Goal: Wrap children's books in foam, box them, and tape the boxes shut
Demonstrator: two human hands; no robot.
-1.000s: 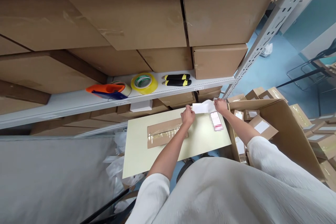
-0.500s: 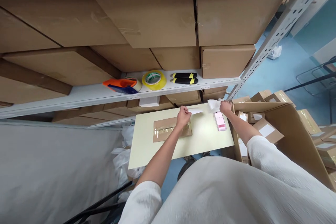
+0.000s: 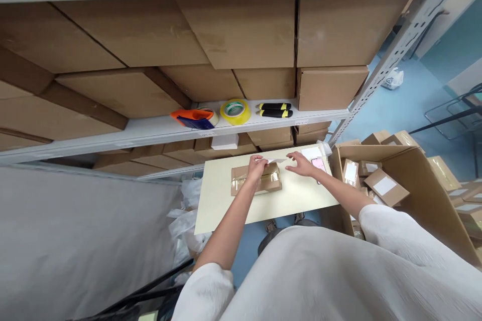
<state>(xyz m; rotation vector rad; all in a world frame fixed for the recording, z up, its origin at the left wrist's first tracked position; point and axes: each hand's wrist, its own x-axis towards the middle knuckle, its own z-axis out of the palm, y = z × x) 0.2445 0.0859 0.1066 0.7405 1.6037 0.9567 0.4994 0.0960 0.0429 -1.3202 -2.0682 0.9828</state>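
My left hand (image 3: 256, 169) pinches one end of a white label (image 3: 277, 160), held over a taped cardboard box (image 3: 238, 180) on the cream board (image 3: 214, 210). Thumb and fingers of my right hand (image 3: 301, 165) are spread apart near the label's other end; no contact is clear. Beside the right hand lies a phone with a pink screen (image 3: 319, 163), partly covered by the hand. Behind it are a white sheet (image 3: 311, 152) and crumpled white paper (image 3: 325, 148).
An orange and blue tape dispenser (image 3: 196, 119), a yellow tape roll (image 3: 235, 112) and black-yellow cutters (image 3: 274, 113) sit on the shelf (image 3: 158, 133) among cartons. A large open carton (image 3: 425, 185) at right holds small labelled boxes. White plastic bags (image 3: 184, 225) lie at left.
My right hand has left the crumpled paper at the board's edge and moved left toward the label, its fingers opening. My left hand keeps the label, now over the box. The view has shifted slightly.
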